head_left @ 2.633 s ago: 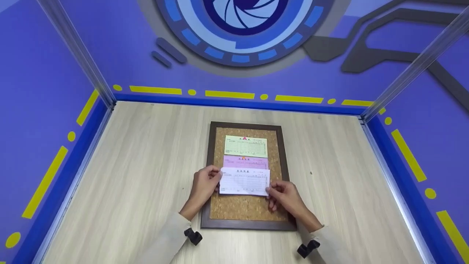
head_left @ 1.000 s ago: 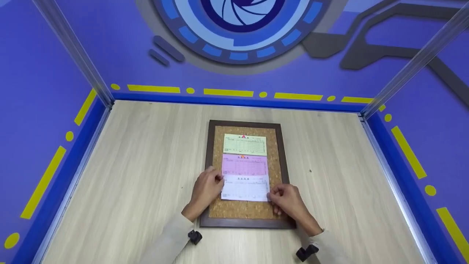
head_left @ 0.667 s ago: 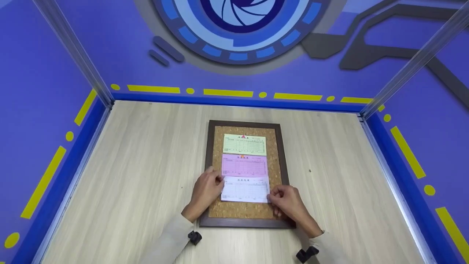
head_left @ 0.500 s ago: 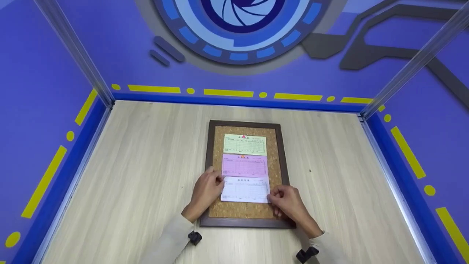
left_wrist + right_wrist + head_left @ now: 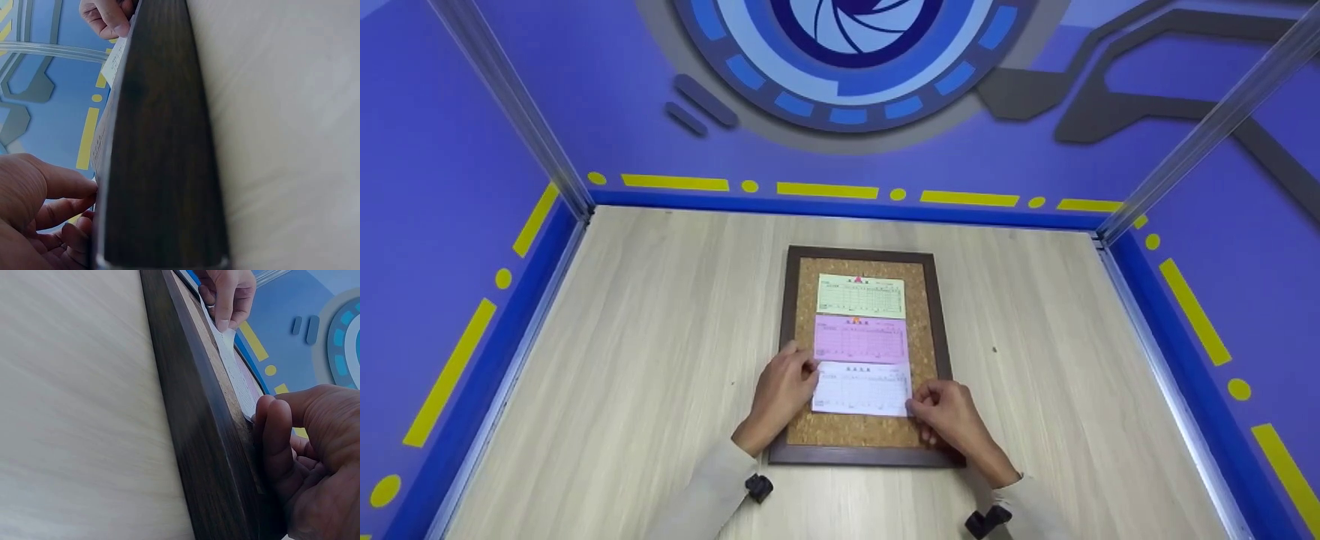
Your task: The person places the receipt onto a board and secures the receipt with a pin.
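Observation:
A white printed form (image 5: 861, 390) lies at the lower part of a framed cork board (image 5: 855, 432), just below a purple form (image 5: 861, 341). My left hand (image 5: 784, 384) pinches its upper left edge. My right hand (image 5: 951, 412) pinches its lower right corner. Above the purple form is a pale green form (image 5: 861, 298). A red pin (image 5: 859, 280) sits at the top of the green form, an orange pin (image 5: 856, 320) at the top of the purple one. In the right wrist view the white form (image 5: 236, 374) stretches between both hands, slightly bent near the left fingertips.
The board's dark brown frame (image 5: 866, 455) rises as a raised edge under both wrists. Around it spreads a pale wood-grain table (image 5: 660, 337). Blue printed panels (image 5: 690, 150) enclose the table at the back and sides.
From overlapping the purple form, the white form has come down toward me, uncovering the purple one. Both hands moved down slightly with it. Over the last half second they stay almost still.

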### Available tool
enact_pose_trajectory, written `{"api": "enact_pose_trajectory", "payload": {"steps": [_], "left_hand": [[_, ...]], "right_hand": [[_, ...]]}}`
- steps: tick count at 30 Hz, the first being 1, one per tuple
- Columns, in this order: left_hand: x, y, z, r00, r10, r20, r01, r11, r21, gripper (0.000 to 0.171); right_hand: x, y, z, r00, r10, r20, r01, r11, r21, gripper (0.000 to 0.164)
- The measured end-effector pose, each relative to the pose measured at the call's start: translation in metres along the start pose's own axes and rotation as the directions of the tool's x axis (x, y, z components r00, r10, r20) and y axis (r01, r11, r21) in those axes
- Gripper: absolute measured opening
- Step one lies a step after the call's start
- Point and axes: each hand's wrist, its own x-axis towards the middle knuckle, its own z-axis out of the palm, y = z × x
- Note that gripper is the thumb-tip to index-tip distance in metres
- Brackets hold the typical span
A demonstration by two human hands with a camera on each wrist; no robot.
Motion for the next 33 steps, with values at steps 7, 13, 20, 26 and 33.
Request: {"api": "enact_pose_trajectory", "payload": {"steps": [7, 13, 20, 26, 33], "left_hand": [[-0.0009, 0.0004, -0.0004, 0.999, 0.031, -0.029, -0.030, 0.999, 0.013, 0.010], [-0.0009, 0.0007, -0.0004, 0.999, 0.025, -0.026, -0.024, 1.000, 0.014, 0.010], [-0.0004, 0.0015, -0.0005, 1.000, 0.001, -0.014, -0.001, 1.000, 0.006, 0.007], [-0.0004, 0.0012, 0.0002, 1.000, -0.009, -0.009, 0.009, 1.000, 0.005, 0.007], [-0.0002, 0.0014, 0.0002, 1.000, -0.013, 0.001, 0.013, 1.000, 0.002, 0.006]], "right_hand": [[-0.0010, -0.0003, 0.0015, 1.000, -0.005, -0.010, 0.005, 1.000, 0.029, 0.015], [-0.0012, -0.0010, 0.0017, 1.000, -0.003, -0.015, 0.003, 1.000, 0.014, 0.015], [-0.0012, -0.0009, 0.0024, 1.000, 0.003, -0.019, -0.003, 1.000, 0.011, 0.016], [-0.0012, -0.0004, 0.0023, 1.000, 0.004, -0.020, -0.003, 1.000, 0.014, 0.016], [-0.0010, -0.0002, 0.0027, 1.000, 0.012, -0.025, -0.012, 1.000, -0.004, 0.014]]}}
